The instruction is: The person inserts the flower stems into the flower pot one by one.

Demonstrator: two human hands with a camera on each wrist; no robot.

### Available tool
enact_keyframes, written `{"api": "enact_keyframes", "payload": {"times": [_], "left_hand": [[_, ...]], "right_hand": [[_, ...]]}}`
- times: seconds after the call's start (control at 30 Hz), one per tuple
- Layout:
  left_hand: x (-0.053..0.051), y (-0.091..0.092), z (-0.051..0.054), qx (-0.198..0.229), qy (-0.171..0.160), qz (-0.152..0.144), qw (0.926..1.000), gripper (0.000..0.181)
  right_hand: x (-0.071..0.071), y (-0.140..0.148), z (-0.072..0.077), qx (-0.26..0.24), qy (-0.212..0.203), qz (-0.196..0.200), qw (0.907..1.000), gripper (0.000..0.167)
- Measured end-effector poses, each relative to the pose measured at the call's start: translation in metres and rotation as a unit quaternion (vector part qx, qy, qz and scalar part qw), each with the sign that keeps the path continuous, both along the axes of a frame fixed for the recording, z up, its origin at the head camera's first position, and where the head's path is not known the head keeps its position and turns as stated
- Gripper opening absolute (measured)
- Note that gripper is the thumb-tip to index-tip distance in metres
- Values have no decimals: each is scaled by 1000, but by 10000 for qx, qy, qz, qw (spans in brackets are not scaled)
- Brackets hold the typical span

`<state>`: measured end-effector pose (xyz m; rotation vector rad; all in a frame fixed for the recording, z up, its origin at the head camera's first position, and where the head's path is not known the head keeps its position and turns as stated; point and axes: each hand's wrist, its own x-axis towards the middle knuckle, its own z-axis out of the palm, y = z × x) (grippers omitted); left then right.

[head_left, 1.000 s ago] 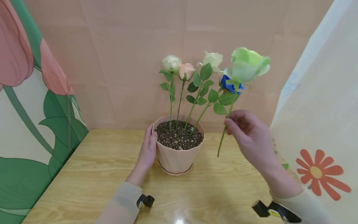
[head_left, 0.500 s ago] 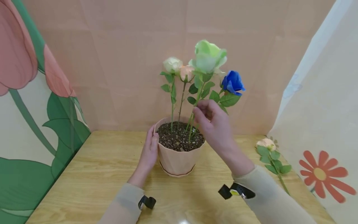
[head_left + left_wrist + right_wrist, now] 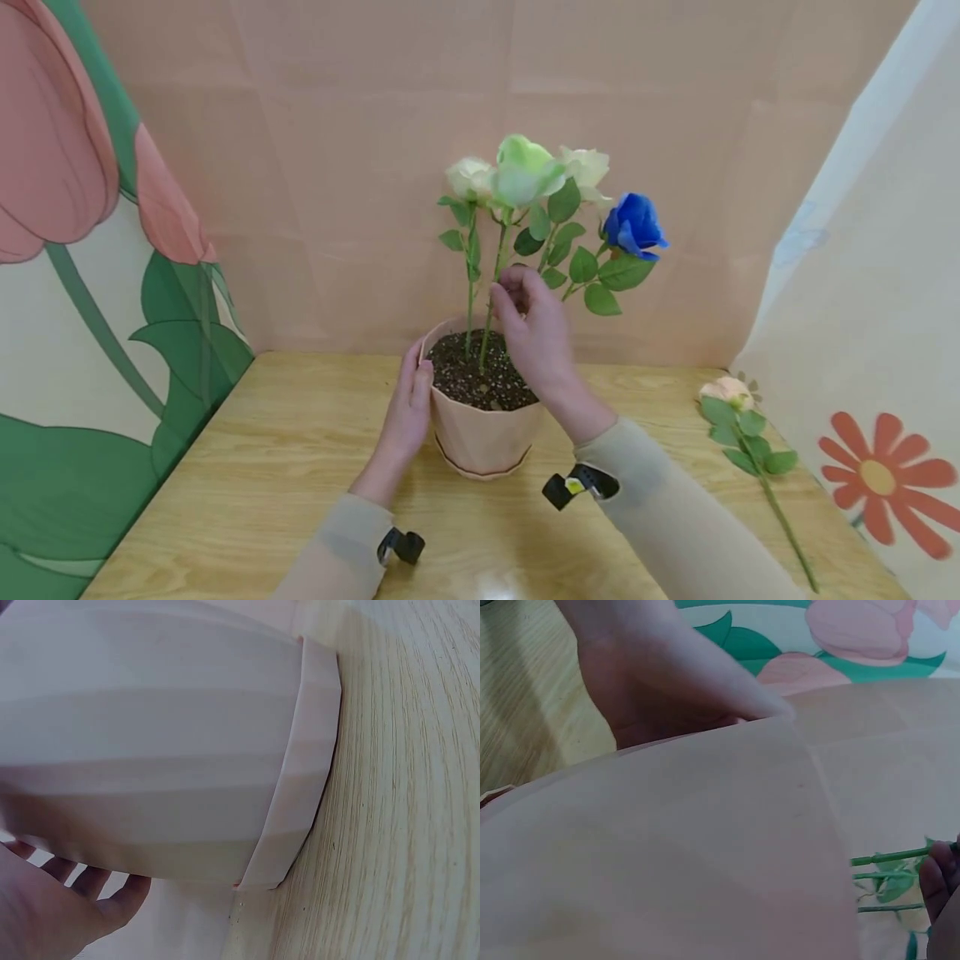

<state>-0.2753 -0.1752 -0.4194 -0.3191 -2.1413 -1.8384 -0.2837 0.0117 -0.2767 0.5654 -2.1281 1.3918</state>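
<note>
A pink faceted flower pot (image 3: 483, 433) filled with dark soil (image 3: 480, 387) stands on the table. My left hand (image 3: 408, 408) holds its left side, thumb near the rim; in the left wrist view the fingers (image 3: 124, 900) curve against the wall. My right hand (image 3: 536, 333) pinches the stem of a pale green rose (image 3: 525, 175) above the pot, and the stem's lower end meets the soil. White roses (image 3: 471, 178) and a blue rose (image 3: 636, 225) rise around it. The green bloom mostly hides a pink rose behind. In the right wrist view, the pot wall (image 3: 667, 847) covers much.
A loose pale pink rose (image 3: 727, 392) with a long leafy stem lies on the wooden table (image 3: 300, 450) at the right. A plain pinkish cloth (image 3: 375, 100) hangs behind. Flower-printed sheets (image 3: 877, 475) flank both sides.
My right hand has carried the green rose leftward from beside the pot to over the soil, then lowered it until the stem end reached the soil. The left hand keeps its hold.
</note>
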Motion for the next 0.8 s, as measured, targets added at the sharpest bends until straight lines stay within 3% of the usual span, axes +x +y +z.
{"api": "enact_keyframes", "payload": {"times": [0.43, 0.8], "left_hand": [[1, 0, 0, -3, 2, -56, 10000, 52], [1, 1, 1, -63, -8, 3, 10000, 52]], "right_hand": [[-19, -6, -26, 335, -20, -47, 9994, 12], [-22, -7, -32, 773, -115, -26, 9969, 13]]}}
